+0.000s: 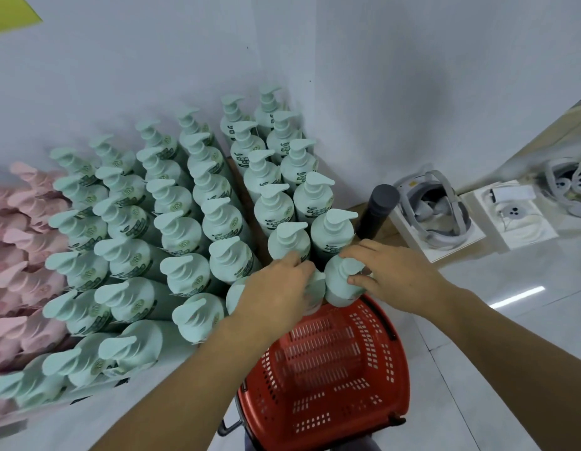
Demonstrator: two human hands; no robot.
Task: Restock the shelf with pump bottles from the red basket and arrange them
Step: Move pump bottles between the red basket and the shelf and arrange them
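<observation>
Several rows of mint-green pump bottles (182, 232) stand packed on the shelf. At the front of the right-hand rows, my right hand (399, 278) grips the pump head of one green bottle (339, 288), thumb and fingers around it. My left hand (276, 288) lies over the top of the neighbouring green bottle (317, 284), fingers curled on it and hiding its pump. Below both hands sits the red basket (331, 362); no bottles show inside it.
Pink pump bottles (19, 249) fill the shelf's far left. A dark grey cylinder (377, 209) stands right of the green rows. White boxes with headsets (435, 209) lie on a low ledge to the right. Pale glossy floor (510, 336) lies beside the basket.
</observation>
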